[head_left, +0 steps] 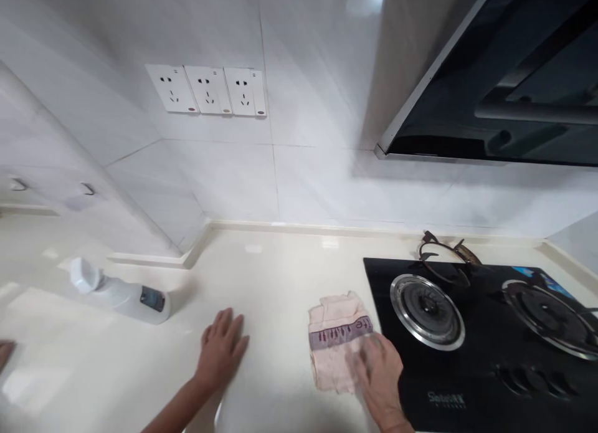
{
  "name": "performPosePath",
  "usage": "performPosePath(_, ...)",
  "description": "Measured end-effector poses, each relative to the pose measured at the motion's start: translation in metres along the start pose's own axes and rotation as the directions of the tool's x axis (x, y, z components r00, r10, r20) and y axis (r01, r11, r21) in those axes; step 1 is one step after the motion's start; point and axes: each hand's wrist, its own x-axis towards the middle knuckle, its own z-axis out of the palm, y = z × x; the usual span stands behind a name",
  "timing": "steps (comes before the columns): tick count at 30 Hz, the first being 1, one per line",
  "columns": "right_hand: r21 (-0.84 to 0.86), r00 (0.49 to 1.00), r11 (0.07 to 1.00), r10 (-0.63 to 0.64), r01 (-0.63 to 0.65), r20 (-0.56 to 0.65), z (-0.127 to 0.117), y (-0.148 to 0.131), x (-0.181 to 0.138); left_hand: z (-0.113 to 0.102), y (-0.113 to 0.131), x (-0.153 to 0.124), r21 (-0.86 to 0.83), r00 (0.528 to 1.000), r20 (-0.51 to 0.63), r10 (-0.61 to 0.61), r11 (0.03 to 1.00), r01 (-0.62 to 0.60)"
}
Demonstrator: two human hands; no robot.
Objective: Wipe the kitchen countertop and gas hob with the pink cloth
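Note:
A folded pink cloth (pixel 334 371) with a purple printed band lies on the pale countertop (pixel 280 277), just left of the black gas hob (pixel 481 371). My right hand (pixel 380 374) presses on its lower right part, fingers bent and blurred by motion. Farther left, my left hand (pixel 222 346) rests palm down on the counter, fingers spread, holding nothing. Beyond it is a white spray bottle (pixel 126 299) with a dark label, its head pointing left in view. Whether it stands or lies I cannot tell.
Fingertips (pixel 5 352) of another hand show at the left edge. The hob has a left burner (pixel 427 311), a right burner (pixel 549 318) and a loose pan support (pixel 443 265) behind. A dark range hood (pixel 504 90) overhangs it. Wall sockets (pixel 208 90) sit above the counter.

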Motion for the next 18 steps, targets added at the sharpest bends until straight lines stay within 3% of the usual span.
performPosePath(3, -0.027, 0.968, 0.992, -0.117, 0.126, 0.224, 0.015, -0.026, 0.022, -0.001, -0.026, -0.015, 0.101, 0.997, -0.018, -0.072, 0.992, 0.074)
performPosePath(5, -0.018, 0.946, 0.987, -0.146, 0.157, 0.289, 0.029, -0.034, 0.037, 0.002, -0.028, -0.021, 0.147, 0.996, -0.025, -0.087, 0.985, 0.09)
performPosePath(11, 0.171, 0.968, 0.984, -0.097, 0.058, 0.23, 0.05, -0.009, 0.074, 0.012, -0.026, -0.019, 0.207, 0.994, -0.071, -0.087, 0.973, 0.1)
performPosePath(14, 0.176, 0.981, 0.984, -0.054, 0.021, 0.187, 0.045, 0.013, 0.103, 0.014, -0.028, -0.018, 0.219, 0.991, -0.102, -0.082, 0.97, 0.102)
performPosePath(18, 0.092, 0.985, 0.987, 0.124, -0.135, 0.121, 0.026, 0.058, 0.172, 0.016, -0.03, -0.018, 0.217, 0.989, -0.116, -0.096, 0.969, 0.119)
